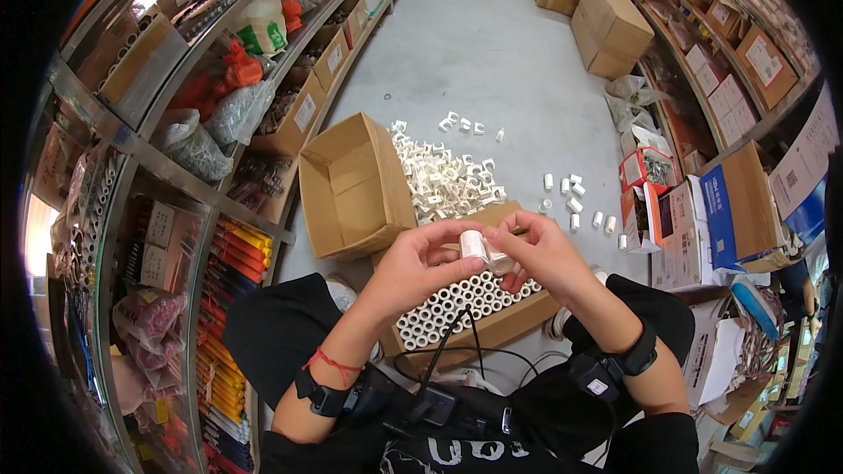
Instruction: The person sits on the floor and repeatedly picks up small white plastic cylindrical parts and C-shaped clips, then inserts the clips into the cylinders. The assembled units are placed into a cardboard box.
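Observation:
My left hand point(413, 265) is closed around a short white pipe coupling point(472, 247), gripped between thumb and fingers. Against its right side, my right hand point(546, 250) pinches a second white fitting point(500, 262); its exact shape is partly covered by the fingers. Both hands are over an open cardboard box point(492, 333) between my legs. White pipe couplings point(450, 309) stand in it on end, packed in tight rows with their round openings up. Just beyond, a heap of white plastic pipe clips point(443, 177) lies on the floor.
A tall open cardboard box point(351, 189) stands left of the heap. Several loose white couplings point(574, 204) are scattered on the floor to the right. Loaded shelves point(255, 114) line the left side, and shelves with cartons point(694, 53) the right. Black cables point(474, 342) cross before me.

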`<state>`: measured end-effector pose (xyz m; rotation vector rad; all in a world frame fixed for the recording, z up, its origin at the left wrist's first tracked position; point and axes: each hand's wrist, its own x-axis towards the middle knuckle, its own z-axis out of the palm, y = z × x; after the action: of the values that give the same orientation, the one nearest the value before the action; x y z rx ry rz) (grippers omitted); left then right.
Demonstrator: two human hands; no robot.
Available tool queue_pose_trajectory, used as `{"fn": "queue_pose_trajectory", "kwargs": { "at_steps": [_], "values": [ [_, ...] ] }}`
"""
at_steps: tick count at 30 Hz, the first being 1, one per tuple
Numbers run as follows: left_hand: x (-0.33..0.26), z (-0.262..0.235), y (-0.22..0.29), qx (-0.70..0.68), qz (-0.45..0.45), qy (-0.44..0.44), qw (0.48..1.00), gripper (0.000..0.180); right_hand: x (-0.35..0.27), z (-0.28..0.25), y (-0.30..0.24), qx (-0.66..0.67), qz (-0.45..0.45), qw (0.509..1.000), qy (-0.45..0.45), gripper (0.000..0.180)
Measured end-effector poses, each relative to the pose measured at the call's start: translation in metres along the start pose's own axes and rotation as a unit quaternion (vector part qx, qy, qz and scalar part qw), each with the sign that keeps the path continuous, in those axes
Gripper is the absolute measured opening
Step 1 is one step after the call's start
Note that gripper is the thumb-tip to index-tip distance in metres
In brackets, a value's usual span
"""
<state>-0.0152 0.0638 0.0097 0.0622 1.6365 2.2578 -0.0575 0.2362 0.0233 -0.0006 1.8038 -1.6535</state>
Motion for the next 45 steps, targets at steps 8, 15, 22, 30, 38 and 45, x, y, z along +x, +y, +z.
{"fn": "queue_pose_trajectory", "kwargs": {
  "at_steps": [8,15,22,30,38,45],
  "values": [
    [0.001,-0.001,-0.007,-0.02,-0.032,0.019,0.999,0.039,0.005,0.001,0.005,-0.022,-0.005,1.0,0.011,0.024],
    [0.003,-0.002,-0.011,-0.027,-0.057,0.033,0.998,0.037,0.009,0.001,0.01,-0.042,-0.012,0.999,0.033,0.022],
    [0.005,-0.001,-0.018,-0.025,-0.046,0.053,0.997,0.039,0.012,0.002,0.014,-0.025,-0.011,0.999,0.045,0.028],
    [0.009,-0.001,-0.022,-0.07,-0.013,0.087,0.994,0.041,0.018,0.003,0.02,0.035,-0.01,0.998,0.056,0.031],
    [0.009,0.001,-0.023,-0.028,0.022,0.107,0.994,0.041,0.02,0.004,0.024,0.039,0.003,0.997,0.065,0.036],
    [0.01,-0.002,-0.029,-0.013,0.039,0.112,0.993,0.04,0.019,0.006,0.024,0.033,0.007,0.997,0.075,0.037]
  ]
}}
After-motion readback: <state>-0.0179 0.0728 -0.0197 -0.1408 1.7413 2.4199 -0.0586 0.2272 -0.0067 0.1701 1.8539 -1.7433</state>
